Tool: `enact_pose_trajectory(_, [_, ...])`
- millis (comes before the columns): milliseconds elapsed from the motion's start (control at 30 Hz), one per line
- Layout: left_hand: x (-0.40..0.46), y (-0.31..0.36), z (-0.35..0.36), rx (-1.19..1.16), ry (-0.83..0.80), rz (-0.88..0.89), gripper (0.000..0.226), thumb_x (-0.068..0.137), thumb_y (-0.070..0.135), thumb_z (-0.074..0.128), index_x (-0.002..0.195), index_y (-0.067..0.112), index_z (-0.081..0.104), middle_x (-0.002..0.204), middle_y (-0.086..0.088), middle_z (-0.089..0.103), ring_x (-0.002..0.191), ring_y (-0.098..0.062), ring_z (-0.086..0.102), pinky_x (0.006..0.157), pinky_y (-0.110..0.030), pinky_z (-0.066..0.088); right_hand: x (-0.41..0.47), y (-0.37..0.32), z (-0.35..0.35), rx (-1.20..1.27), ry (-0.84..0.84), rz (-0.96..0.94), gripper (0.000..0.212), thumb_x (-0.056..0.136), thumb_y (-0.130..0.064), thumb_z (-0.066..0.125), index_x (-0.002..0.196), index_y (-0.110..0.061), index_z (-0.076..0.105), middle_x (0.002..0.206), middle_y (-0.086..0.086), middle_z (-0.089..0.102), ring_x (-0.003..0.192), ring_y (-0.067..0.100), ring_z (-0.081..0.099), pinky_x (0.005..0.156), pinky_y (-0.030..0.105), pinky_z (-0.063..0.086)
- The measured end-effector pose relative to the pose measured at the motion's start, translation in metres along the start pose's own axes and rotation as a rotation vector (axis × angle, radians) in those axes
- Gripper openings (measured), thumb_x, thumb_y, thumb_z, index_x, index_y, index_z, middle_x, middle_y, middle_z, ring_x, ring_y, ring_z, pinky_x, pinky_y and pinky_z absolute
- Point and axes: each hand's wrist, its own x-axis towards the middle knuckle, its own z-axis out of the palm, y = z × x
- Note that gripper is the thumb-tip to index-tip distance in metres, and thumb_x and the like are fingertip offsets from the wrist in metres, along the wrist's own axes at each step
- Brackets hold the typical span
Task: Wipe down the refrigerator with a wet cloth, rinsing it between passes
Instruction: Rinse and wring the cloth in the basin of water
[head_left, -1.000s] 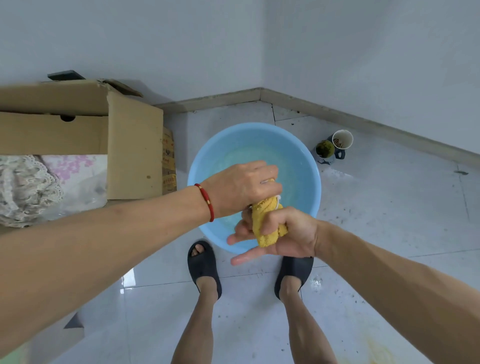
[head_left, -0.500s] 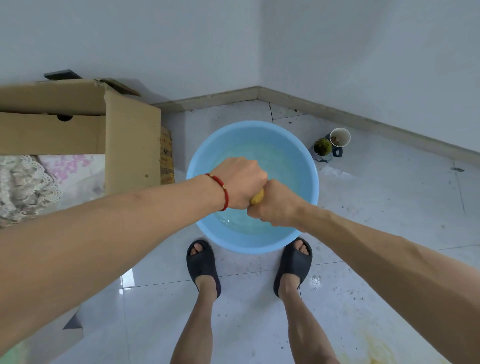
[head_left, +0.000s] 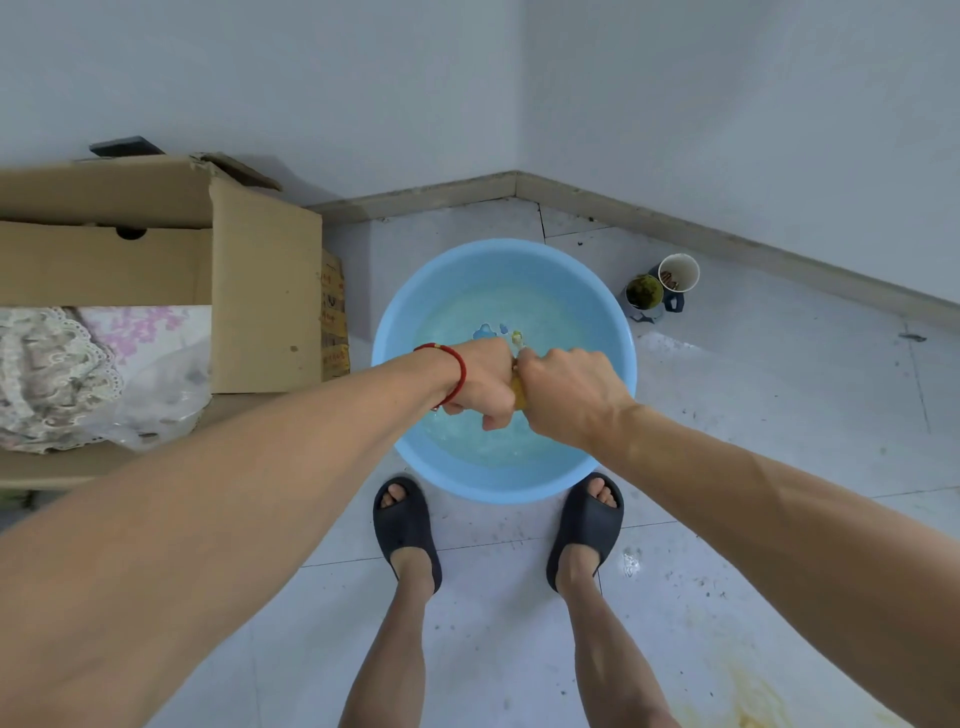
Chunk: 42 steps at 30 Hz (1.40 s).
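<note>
Head view, read left to right. At 9 o'clock sits an open corrugated cardboard box (head_left: 260, 291), flaps raised, holding lace-edged fabric (head_left: 47, 374), a floral-print cloth and crinkled clear plastic. At centre, a round, smooth light-blue plastic basin (head_left: 415, 312) stands on glossy white floor tiles (head_left: 779, 415) and contains shallow water. Over the basin, the left hand (head_left: 485, 382), with a red cord bracelet (head_left: 454, 371) at the wrist, is clenched on a yellow cloth (head_left: 518, 391); the right hand (head_left: 566, 392) is clenched on the same cloth from the other side. Both fists are pressed together, knuckle to knuckle, with only a narrow strip of the bunched, soft cloth visible between them. At 6 o'clock, two feet in dark rubber slide sandals (head_left: 405, 525) stand just beside the basin rim. At 2 o'clock from the basin, near the skirting board, stand two small cylindrical cups (head_left: 678, 273), one white, one with green contents. Tiles at 5 o'clock carry yellowish staining and dark specks.
</note>
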Motion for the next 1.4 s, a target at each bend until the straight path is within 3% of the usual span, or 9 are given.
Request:
enact_pose_trajectory(267, [-0.007, 0.012, 0.011, 0.451, 0.347, 0.154, 0.020, 0.081, 0.010, 0.065, 0.073, 0.017, 0.049, 0.071, 0.002, 0.048, 0.073, -0.027, 0.052, 0.060, -0.031, 0.039, -0.003, 0.003, -0.005, 0.304, -0.271, 0.123, 0.022, 0.087, -0.031, 0.070, 0.093, -0.015, 0.056, 0.075, -0.004, 0.051, 0.076, 0.025, 0.056, 0.062, 0.030, 0.044])
enact_pose_trajectory(400, [-0.013, -0.001, 0.015, 0.715, 0.471, 0.378, 0.025, 0.087, 0.001, 0.055, 0.103, 0.019, 0.064, 0.101, -0.005, 0.060, 0.095, -0.033, 0.060, 0.065, -0.036, 0.034, -0.011, 0.011, -0.013, 1.185, -0.649, 0.262, 0.015, 0.092, -0.021, 0.052, 0.091, -0.007, 0.057, 0.095, 0.013, 0.059, 0.087, 0.027, 0.064, 0.084, 0.037, 0.062])
enact_pose_trajectory(533, [-0.013, -0.030, 0.012, 0.696, 0.652, 0.724, 0.032, 0.080, -0.008, 0.045, 0.096, 0.009, 0.066, 0.091, -0.011, 0.061, 0.072, -0.035, 0.060, 0.052, -0.037, 0.044, -0.020, 0.035, -0.008, 1.477, -0.738, 0.062, 0.016, 0.104, -0.009, 0.056, 0.114, 0.000, 0.064, 0.110, 0.013, 0.067, 0.112, 0.032, 0.070, 0.106, 0.042, 0.054])
enact_pose_trajectory(667, [-0.014, -0.032, 0.011, 0.643, 0.838, 0.885, 0.035, 0.084, -0.004, 0.033, 0.088, 0.009, 0.065, 0.088, -0.009, 0.065, 0.063, -0.028, 0.053, 0.051, -0.037, 0.050, -0.028, 0.023, -0.007, 1.605, -0.738, 0.053, 0.025, 0.083, -0.017, 0.075, 0.101, -0.008, 0.061, 0.085, 0.000, 0.061, 0.086, 0.018, 0.063, 0.097, 0.040, 0.056])
enact_pose_trajectory(767, [-0.015, -0.022, 0.005, 0.634, 0.866, 0.923, 0.030, 0.087, -0.002, 0.038, 0.087, 0.010, 0.065, 0.084, -0.007, 0.063, 0.063, -0.027, 0.050, 0.051, -0.041, 0.050, -0.037, -0.001, -0.007, 1.979, -0.751, 0.091, 0.012, 0.078, -0.003, 0.053, 0.089, -0.007, 0.054, 0.077, 0.005, 0.053, 0.087, 0.022, 0.062, 0.096, 0.054, 0.056])
enact_pose_trajectory(867, [-0.018, -0.022, 0.001, 0.696, 0.831, 0.968, 0.015, 0.087, -0.003, 0.057, 0.083, 0.010, 0.063, 0.078, -0.007, 0.059, 0.060, -0.025, 0.047, 0.046, -0.038, 0.048, -0.042, -0.007, -0.007, 2.182, -0.718, 0.083, 0.041, 0.088, 0.016, 0.033, 0.119, 0.003, 0.055, 0.118, 0.027, 0.068, 0.112, 0.038, 0.070, 0.086, 0.043, 0.062])
enact_pose_trajectory(1033, [-0.033, -0.020, -0.001, 0.744, 0.689, 0.838, 0.009, 0.075, 0.003, 0.050, 0.070, 0.009, 0.055, 0.061, -0.006, 0.047, 0.044, -0.024, 0.041, 0.043, -0.024, 0.022, -0.033, -0.001, -0.021, 1.787, -0.740, 0.222, 0.010, 0.100, -0.002, 0.058, 0.109, -0.005, 0.061, 0.076, 0.006, 0.065, 0.044, 0.004, 0.040, 0.037, 0.013, 0.028])
enact_pose_trajectory(1200, [-0.040, 0.009, -0.004, 0.864, 0.441, 0.409, 0.008, 0.086, 0.015, 0.062, 0.094, 0.016, 0.064, 0.081, -0.005, 0.058, 0.068, -0.029, 0.045, 0.058, -0.033, 0.037, -0.021, -0.010, -0.012, 1.296, -0.468, 0.355, 0.008, 0.087, -0.003, 0.063, 0.093, -0.005, 0.068, 0.057, 0.000, 0.042, 0.044, 0.013, 0.030, 0.040, 0.020, 0.022])
enact_pose_trajectory(1400, [-0.039, 0.017, -0.006, 0.621, 0.421, 0.254, 0.028, 0.078, 0.010, 0.061, 0.063, 0.017, 0.039, 0.064, 0.000, 0.041, 0.066, -0.029, 0.047, 0.058, -0.033, 0.042, -0.012, -0.013, -0.015, 0.553, -0.121, 0.239, 0.014, 0.089, -0.020, 0.059, 0.080, -0.016, 0.050, 0.075, 0.003, 0.058, 0.072, 0.027, 0.055, 0.061, 0.031, 0.043])
